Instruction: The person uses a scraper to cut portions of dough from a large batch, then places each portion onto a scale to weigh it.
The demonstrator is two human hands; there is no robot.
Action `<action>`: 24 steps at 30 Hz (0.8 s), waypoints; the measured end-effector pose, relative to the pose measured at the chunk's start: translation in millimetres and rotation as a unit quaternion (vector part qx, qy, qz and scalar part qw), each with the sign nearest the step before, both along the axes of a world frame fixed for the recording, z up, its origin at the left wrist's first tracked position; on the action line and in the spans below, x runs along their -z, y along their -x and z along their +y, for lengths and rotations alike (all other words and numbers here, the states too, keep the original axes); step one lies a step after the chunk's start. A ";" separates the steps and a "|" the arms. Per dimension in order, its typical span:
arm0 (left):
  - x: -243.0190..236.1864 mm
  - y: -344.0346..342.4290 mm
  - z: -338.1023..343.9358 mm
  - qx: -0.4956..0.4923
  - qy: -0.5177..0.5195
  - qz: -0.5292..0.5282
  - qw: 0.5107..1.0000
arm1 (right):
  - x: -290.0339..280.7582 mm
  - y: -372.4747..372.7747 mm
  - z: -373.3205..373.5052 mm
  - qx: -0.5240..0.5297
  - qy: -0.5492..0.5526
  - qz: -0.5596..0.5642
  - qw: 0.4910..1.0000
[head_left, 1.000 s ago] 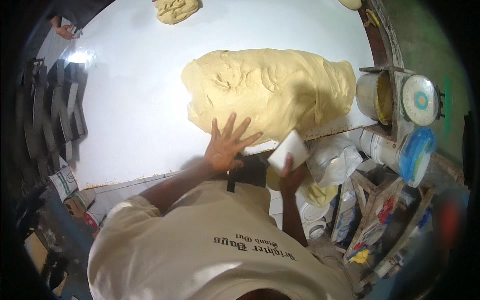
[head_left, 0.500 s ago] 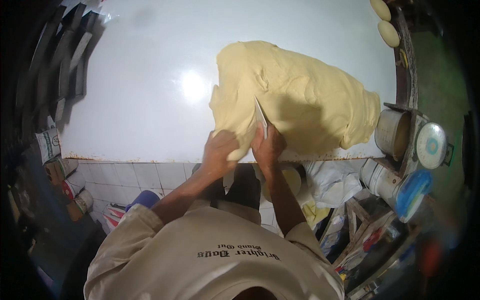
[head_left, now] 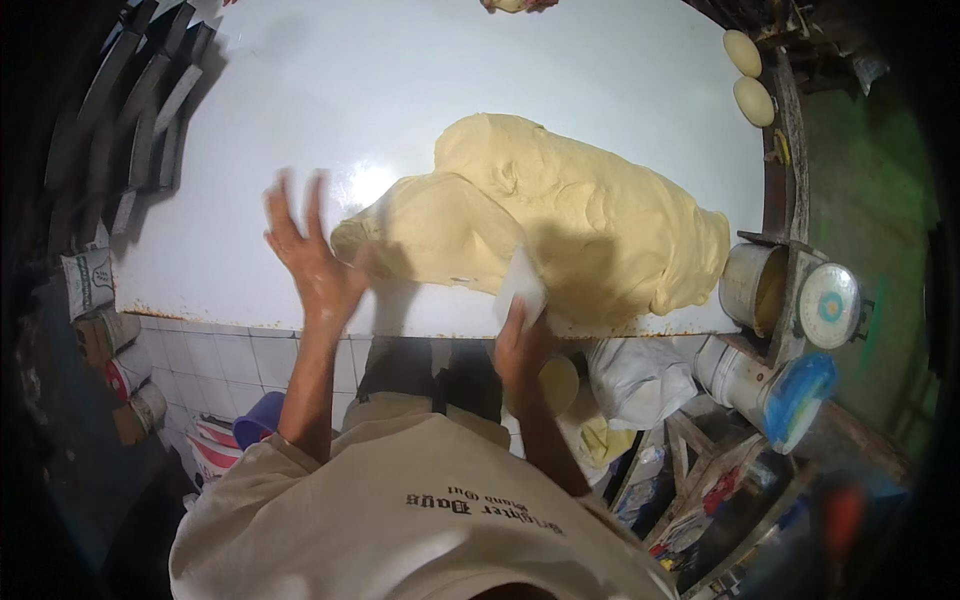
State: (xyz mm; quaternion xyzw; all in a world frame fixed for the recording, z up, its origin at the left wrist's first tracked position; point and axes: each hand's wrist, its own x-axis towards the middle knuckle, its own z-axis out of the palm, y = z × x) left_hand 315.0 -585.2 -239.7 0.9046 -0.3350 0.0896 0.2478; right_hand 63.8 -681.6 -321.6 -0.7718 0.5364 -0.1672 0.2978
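Observation:
A large mass of pale yellow dough [head_left: 600, 215] lies across the right half of the white table [head_left: 270, 130]. A flap of it [head_left: 430, 225] spreads to the left, toward my left hand [head_left: 318, 265]. That hand is raised with its fingers spread, slightly blurred, and its thumb is close to the flap's left end. My right hand [head_left: 522, 345] grips a flat white dough scraper [head_left: 521, 287] at the table's front edge. The scraper's upper part is against the dough where the flap meets the main mass.
Dark metal pans [head_left: 150, 110] are stacked at the table's left. Two dough balls [head_left: 753, 101] rest at the far right edge. A metal pot [head_left: 748, 285] and a round dial scale [head_left: 830, 304] stand at the right, above a tub with a blue cover [head_left: 803, 395]. A purple bucket [head_left: 259, 418] is below.
My left hand has let go of the dough and moved left, its fingers opening. The flap now lies further left. My right hand has drawn the scraper toward the front edge and turned it.

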 end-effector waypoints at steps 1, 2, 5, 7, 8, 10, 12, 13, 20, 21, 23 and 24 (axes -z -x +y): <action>10.9 19.1 -12.2 0.102 0.070 0.121 0.985 | 7.2 13.8 11.6 0.008 -0.003 0.002 1.000; 28.1 36.3 -19.2 0.205 0.133 0.241 0.939 | 7.5 14.1 22.8 -0.027 0.039 0.026 0.999; 77.0 53.3 -28.7 0.354 -0.072 0.137 0.922 | 17.8 -12.5 25.5 -0.045 0.073 0.011 0.996; 126.3 42.0 -20.0 0.378 -0.098 0.040 0.920 | 42.7 -35.7 6.3 -0.111 0.167 0.010 0.980; 126.6 38.0 -18.0 0.374 -0.102 0.044 0.921 | 48.1 -50.3 -2.1 -0.115 0.162 0.010 0.980; 127.3 37.0 -18.8 0.333 -0.055 0.057 0.939 | 57.0 -82.4 -17.4 -0.126 0.147 0.032 0.980; 131.9 33.6 -10.2 0.288 0.011 0.071 0.955 | 57.9 -122.0 -31.2 -0.139 0.199 -0.025 0.970; 133.6 29.9 1.6 0.266 0.023 0.123 0.956 | 56.6 -140.9 -37.8 -0.141 0.247 -0.081 0.955; 90.9 -20.5 58.8 0.072 0.125 0.279 0.949 | 87.7 -238.9 -63.9 -0.305 0.346 0.060 0.885; 85.5 -29.4 61.7 0.026 0.146 0.321 0.935 | 87.8 -244.9 -64.9 -0.321 0.404 0.054 0.855; 82.5 -37.5 77.8 -0.032 0.200 0.372 0.906 | 57.0 -256.4 -67.0 -0.321 0.242 -0.016 0.916; 82.3 -38.4 86.0 -0.033 0.205 0.369 0.906 | 48.9 -256.5 -66.0 -0.323 0.248 -0.018 0.913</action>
